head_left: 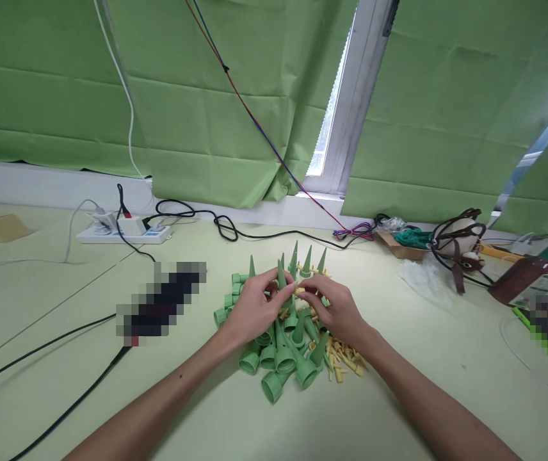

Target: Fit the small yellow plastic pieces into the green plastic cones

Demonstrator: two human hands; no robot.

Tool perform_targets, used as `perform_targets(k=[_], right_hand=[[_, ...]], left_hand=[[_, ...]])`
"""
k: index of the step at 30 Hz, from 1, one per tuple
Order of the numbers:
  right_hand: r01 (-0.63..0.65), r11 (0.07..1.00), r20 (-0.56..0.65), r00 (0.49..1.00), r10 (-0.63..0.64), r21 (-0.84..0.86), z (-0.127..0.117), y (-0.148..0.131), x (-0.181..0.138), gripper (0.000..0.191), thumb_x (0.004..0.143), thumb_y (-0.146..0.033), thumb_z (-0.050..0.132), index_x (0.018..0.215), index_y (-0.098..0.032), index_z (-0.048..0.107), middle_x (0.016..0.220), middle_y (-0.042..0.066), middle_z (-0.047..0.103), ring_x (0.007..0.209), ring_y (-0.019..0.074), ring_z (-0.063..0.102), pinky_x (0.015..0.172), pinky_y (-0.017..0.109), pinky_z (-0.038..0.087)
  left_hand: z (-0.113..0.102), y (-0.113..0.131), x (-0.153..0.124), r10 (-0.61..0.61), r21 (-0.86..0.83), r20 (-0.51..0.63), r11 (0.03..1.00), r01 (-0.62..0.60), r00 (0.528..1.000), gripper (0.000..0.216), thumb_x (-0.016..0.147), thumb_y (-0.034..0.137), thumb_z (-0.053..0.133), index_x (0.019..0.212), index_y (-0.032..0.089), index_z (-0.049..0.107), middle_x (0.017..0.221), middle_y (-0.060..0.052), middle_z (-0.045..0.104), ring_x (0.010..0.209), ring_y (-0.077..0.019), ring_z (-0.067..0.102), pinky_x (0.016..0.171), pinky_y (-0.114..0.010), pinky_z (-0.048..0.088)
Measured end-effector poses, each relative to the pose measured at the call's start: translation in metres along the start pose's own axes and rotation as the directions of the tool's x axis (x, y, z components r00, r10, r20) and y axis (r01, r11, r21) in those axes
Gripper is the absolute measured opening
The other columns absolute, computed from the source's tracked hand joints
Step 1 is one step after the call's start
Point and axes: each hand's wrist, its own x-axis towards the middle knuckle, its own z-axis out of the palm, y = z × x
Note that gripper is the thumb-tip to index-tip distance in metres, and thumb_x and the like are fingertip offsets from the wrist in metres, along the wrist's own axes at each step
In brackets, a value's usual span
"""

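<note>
My left hand (255,309) is closed around a green plastic spike (281,275), which points upward. A small yellow plastic piece (299,291) is pinched in the fingertips of my right hand (335,306), right against the left fingers. Whether the yellow piece touches the spike I cannot tell. Below both hands lies a heap of hollow green spikes (284,356) with wide round open ends, several facing me. Other green spikes (307,262) stand point-up behind the hands. Loose yellow pieces (344,358) lie in a pile under my right wrist.
A white power strip (125,235) with plugs sits at the back left, and a black cable (274,235) runs along the wall. On the left lies a blurred-out dark object (163,304). A cardboard box (401,246), a clear plastic bag (425,278) and a brown object (528,280) stand right.
</note>
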Motion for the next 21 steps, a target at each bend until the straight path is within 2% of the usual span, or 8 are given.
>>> perform_targets(k=[10,21], right_hand=[[-0.024,1.000,0.048,0.999,0.025,-0.013,0.0004,0.0024,-0.0008,0.014,0.098,-0.026,0.050,0.091,-0.020,0.061,0.078,0.003,0.064,0.067,0.0145,0.056,0.063,0.027,0.045],[-0.047,0.997,0.091,0.994,0.053,-0.065,0.0013,0.0049,-0.0021,0.028,0.101,-0.031,0.045,0.078,-0.019,0.057,0.067,0.000,0.058,0.060,0.0131,0.052,0.058,0.025,0.039]], left_hand=[[-0.0001,0.0003,-0.0011,0.019,0.037,0.012,0.999,-0.020,1.000,0.031,0.088,0.048,0.055,0.086,0.018,0.063,0.055,0.005,0.038,0.049,-0.0099,0.033,0.046,-0.022,0.026],[0.0007,-0.0010,-0.0005,0.014,0.024,0.046,1.000,-0.015,0.999,0.028,0.090,0.046,0.055,0.086,0.019,0.061,0.055,0.005,0.036,0.049,-0.0098,0.032,0.045,-0.021,0.024]])
